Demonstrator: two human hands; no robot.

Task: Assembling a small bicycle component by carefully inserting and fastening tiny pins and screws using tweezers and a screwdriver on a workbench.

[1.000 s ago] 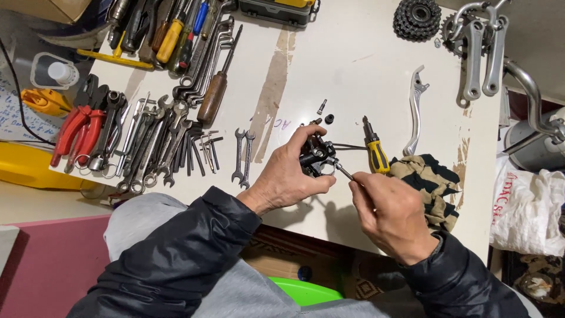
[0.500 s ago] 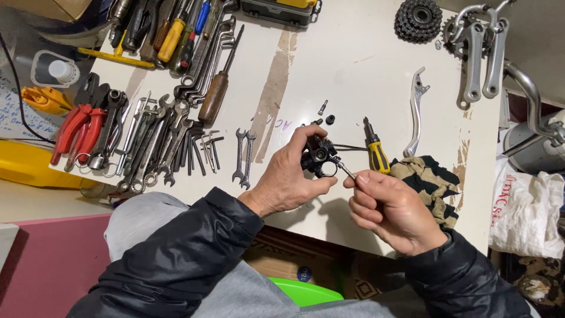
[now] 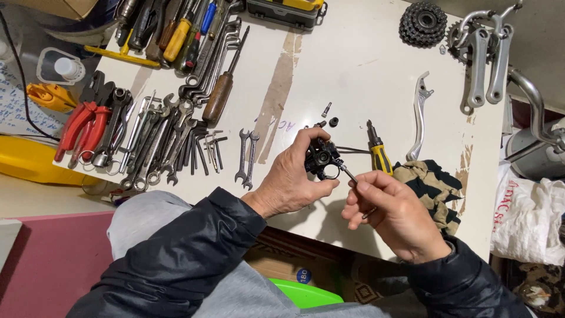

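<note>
The left hand [image 3: 292, 179] comes in from about seven o'clock, its black jacket sleeve bent at the elbow, fingers curled closed around a small black metal bicycle lever body [image 3: 322, 161] held just above the white tabletop [image 3: 353, 70] near the table's middle. The right hand [image 3: 391, 212] enters from about five o'clock, thumb and forefinger pinched shut on a thin dark metal key tool [image 3: 351, 176] whose tip meets the lever body at its four o'clock side. Just beside the part, at three o'clock, lies a yellow-and-black-handled screwdriver [image 3: 378, 152], and past it a tan-and-black striped cloth [image 3: 429, 185] near the table's near edge. At nine o'clock of the left hand rest two small silver open-ended spanners [image 3: 246, 154], with a crowded row of larger spanners and red-handled pliers [image 3: 82, 126] farther out. Toward twelve o'clock the tabletop lies bare up to a black toothed sprocket cluster [image 3: 422, 23]; a silver brake lever blade [image 3: 419, 115] lies at one o'clock.
</note>
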